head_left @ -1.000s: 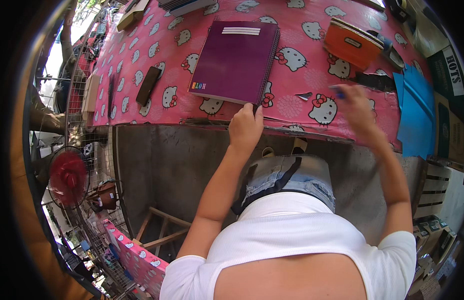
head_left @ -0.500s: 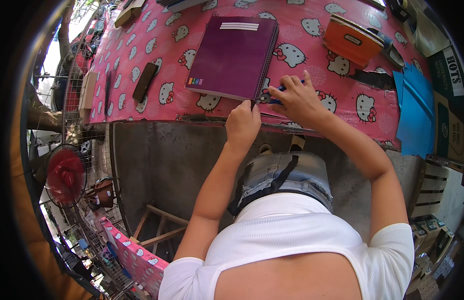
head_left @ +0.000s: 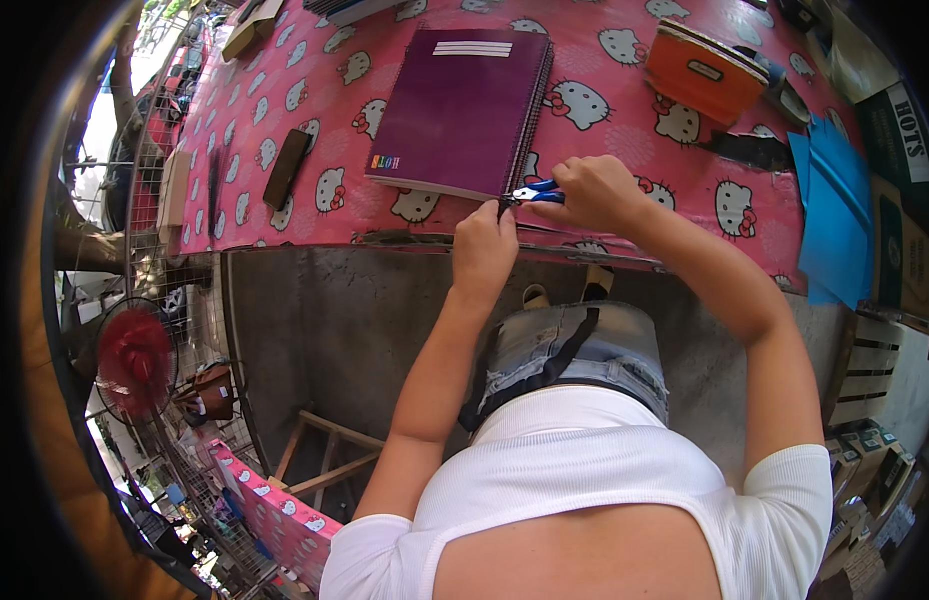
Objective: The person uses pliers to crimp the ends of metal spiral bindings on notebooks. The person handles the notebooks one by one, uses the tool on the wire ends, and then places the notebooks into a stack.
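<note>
A purple spiral-bound notebook (head_left: 454, 110) lies on the table with its black coil along the right side. At the coil's near end, my left hand (head_left: 484, 242) is closed in a pinch on the end of the black coil wire. My right hand (head_left: 601, 195) is wrapped round the handles of blue-handled pliers (head_left: 527, 193). Their metal jaws meet the coil end, just beside my left fingertips. Whether the jaws are closed on the wire is too small to tell.
A pink patterned cloth covers the table (head_left: 334, 190). A dark oblong block (head_left: 288, 165) lies left of the notebook, an orange pouch (head_left: 704, 75) to the right. Blue sheets (head_left: 829, 215) hang by the right edge, near cardboard boxes (head_left: 902, 240). A red fan (head_left: 134, 357) stands at left.
My right hand has turned and its fingers have closed round the plier handles, where before they were spread. The jaws now show plainly at the coil end. My left hand stays nearly in place.
</note>
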`<state>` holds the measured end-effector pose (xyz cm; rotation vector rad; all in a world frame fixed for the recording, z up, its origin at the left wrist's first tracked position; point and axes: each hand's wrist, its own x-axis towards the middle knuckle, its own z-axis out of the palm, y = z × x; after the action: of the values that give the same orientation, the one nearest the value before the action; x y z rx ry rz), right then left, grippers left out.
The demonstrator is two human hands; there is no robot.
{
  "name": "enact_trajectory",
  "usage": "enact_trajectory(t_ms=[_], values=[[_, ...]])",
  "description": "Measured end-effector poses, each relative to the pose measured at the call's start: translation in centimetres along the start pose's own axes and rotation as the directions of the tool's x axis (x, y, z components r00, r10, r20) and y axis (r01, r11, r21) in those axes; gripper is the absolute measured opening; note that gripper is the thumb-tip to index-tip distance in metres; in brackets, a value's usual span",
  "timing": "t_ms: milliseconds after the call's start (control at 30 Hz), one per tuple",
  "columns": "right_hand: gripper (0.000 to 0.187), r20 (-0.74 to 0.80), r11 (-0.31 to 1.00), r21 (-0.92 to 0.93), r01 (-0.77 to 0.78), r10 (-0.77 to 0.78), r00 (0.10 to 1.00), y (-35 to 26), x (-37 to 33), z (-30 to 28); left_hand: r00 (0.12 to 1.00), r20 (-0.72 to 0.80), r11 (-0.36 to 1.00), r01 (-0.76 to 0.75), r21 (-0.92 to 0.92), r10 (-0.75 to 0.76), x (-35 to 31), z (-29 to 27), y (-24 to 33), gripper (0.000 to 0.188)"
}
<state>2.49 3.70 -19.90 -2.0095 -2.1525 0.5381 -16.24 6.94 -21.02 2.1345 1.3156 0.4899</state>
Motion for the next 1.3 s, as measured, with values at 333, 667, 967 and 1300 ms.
enact_trajectory(t_ms=[333,667,967,1300], values=[[0.056,-0.315,0.967,-0.239,0.091,-0.166,0.935,-0.1,-1.3,0.7,0.998,-0.049,0.999,-0.036,-0.019,0.035,-0.1,0.4,-0.4,0.02],[0.059,-0.319,0.966,-0.252,0.064,-0.145,0.937,0.2,-1.6,0.5,0.997,-0.072,0.999,-0.04,-0.01,0.039,-0.1,0.4,-0.4,0.023],[0.058,-0.368,0.955,-0.29,0.068,-0.177,0.913,0.1,-1.5,1.0,0.996,-0.081,0.999,-0.04,-0.015,0.039,-0.1,0.3,-0.2,0.022],[0.048,-0.173,0.997,-0.035,0.071,-0.076,0.982,0.1,-0.8,0.8,0.998,-0.064,0.999,-0.026,-0.048,0.023,-0.2,0.4,-0.7,0.022]])
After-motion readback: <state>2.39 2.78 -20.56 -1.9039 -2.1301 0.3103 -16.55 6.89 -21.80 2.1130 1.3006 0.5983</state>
